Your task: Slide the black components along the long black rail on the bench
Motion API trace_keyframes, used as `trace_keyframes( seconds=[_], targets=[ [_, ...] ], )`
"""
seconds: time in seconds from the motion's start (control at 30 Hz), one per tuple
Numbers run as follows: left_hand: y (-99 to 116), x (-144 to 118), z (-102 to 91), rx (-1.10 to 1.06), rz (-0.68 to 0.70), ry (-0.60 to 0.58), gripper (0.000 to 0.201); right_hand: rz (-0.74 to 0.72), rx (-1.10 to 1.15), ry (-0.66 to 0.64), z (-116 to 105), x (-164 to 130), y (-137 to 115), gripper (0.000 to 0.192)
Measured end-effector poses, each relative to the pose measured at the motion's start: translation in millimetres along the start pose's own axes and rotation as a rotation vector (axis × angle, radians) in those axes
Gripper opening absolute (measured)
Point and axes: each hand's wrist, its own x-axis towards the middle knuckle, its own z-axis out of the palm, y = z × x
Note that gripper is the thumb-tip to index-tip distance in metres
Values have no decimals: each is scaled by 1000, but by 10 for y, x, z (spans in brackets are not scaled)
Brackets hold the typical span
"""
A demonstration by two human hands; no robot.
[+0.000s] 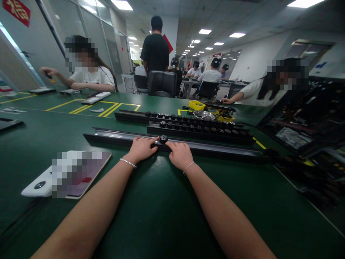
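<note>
A long black rail (221, 149) with a shiny channel lies across the table in front of me. One small round black module with a pattern on its top (163, 139) sits on it near the middle. My left hand (142, 148) grips the rail just left of the module, fingers stretched along the top and thumb at the front side; its index fingertip reaches the module. From the right, my right hand (181, 154) also grips the rail, index fingertip against the module, the other fingers curled. The thumb's contact there is partly hidden.
Behind lie two more black rails (212, 136) carrying rows of round modules. Beyond them are a metal bowl (204, 115) and yellow bins (196, 105). A phone (88, 180) and white device (40, 183) lie left. Co-workers sit at the far left (93, 77) and right (252, 91).
</note>
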Motion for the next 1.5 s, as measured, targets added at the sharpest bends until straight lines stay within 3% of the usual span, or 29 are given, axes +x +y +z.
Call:
trace_keyframes(
  seconds=[1.5],
  targets=[
    [6,8,-27,-5,-7,-22,51,59,-29,-192,-200,-86,217,52]
  ],
)
